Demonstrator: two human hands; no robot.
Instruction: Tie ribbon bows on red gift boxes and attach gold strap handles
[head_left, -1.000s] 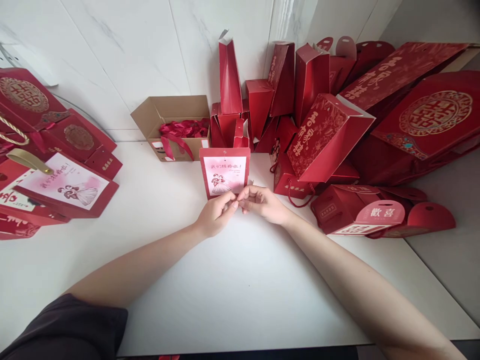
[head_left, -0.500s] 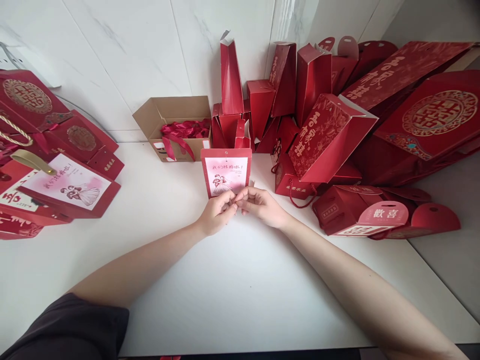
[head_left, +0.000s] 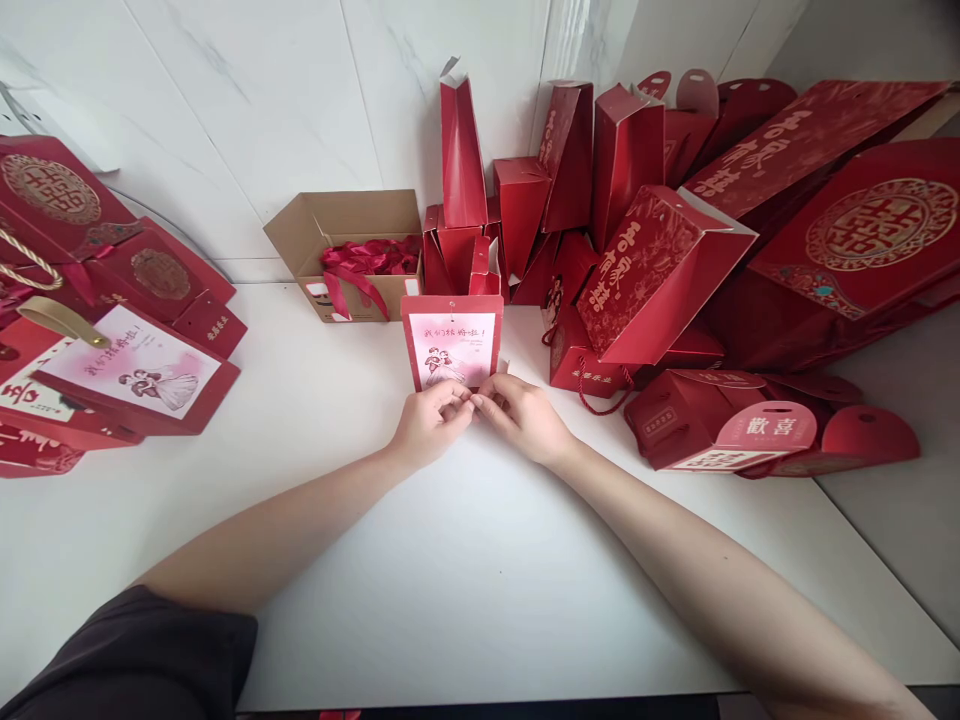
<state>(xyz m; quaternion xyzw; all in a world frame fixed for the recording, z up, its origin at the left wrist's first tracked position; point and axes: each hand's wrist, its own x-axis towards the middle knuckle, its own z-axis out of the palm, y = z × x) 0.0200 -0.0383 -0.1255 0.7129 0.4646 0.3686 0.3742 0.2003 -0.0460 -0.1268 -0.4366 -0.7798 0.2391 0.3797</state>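
Observation:
A small red gift bag (head_left: 451, 340) with a pink picture panel stands upright on the white table (head_left: 465, 560). My left hand (head_left: 429, 424) and my right hand (head_left: 525, 416) meet at the bag's bottom edge, fingertips touching each other. Both hands have their fingers curled in a pinch against the lower front of the bag. What sits between the fingertips is too small to make out.
An open cardboard box (head_left: 346, 250) with red ribbons stands behind the bag. Many red gift bags (head_left: 645, 270) are heaped at the back right, and flat red bags (head_left: 112, 330) are stacked at the left. A marble wall (head_left: 262, 100) closes the back.
Both hands have shifted slightly up and closer to the bag's bottom edge. The bag has stayed in place.

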